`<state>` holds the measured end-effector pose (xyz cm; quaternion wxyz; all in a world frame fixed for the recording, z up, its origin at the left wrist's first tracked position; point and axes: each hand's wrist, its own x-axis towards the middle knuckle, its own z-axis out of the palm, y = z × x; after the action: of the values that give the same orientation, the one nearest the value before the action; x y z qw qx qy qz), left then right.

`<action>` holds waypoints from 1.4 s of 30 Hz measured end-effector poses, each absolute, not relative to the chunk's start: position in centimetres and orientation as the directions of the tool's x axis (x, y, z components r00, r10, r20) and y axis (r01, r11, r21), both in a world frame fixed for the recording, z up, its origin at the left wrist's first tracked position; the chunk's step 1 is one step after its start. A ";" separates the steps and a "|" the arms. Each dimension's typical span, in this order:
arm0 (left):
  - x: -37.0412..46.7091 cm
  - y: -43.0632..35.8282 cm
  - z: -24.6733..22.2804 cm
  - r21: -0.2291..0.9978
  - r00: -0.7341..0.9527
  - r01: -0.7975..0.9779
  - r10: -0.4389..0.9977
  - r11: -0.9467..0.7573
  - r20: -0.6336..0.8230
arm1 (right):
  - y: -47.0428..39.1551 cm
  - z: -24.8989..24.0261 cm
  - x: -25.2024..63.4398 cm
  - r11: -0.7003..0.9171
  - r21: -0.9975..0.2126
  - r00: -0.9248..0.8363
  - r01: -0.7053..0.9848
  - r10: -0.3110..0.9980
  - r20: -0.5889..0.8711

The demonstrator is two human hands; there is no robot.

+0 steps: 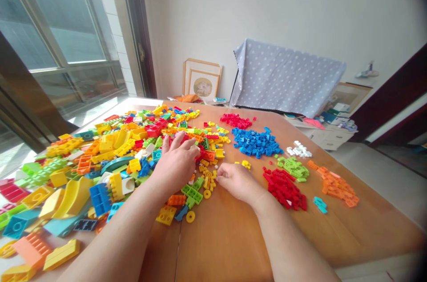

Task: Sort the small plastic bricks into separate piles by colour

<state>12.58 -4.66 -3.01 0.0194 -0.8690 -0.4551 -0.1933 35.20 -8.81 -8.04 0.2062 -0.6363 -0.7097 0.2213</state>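
My left hand (176,159) rests with its fingers spread on the right part of a large mixed heap of toy bricks, over some red pieces (156,128). Just right of it, small yellow bricks (208,177) lie at the heap's edge. My right hand (235,179) is beside them, its thumb and fingers pressed together; whatever is between the fingertips, if anything, is hidden. In front of the hands are a green brick (193,191) and a yellow ring (190,216).
Sorted piles lie to the right: blue (256,142), dark red (285,188), pink-red (236,120), lime (294,168), white (299,149), orange (336,184) and turquoise (320,204). A dotted cloth (287,77) hangs behind the wooden table (227,237).
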 end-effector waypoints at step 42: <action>10.2 -1.2 -3.3 0.920 -0.072 -0.299 0.968 -0.251 0.241 | -8.3 -8.5 33.6 0.153 -0.653 -0.007 0.742 0.975 0.221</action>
<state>10.23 -1.24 -3.35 -0.4961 -0.4666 -0.3581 -0.6387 33.58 -8.31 -8.54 0.3247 -0.6253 -0.6865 0.1795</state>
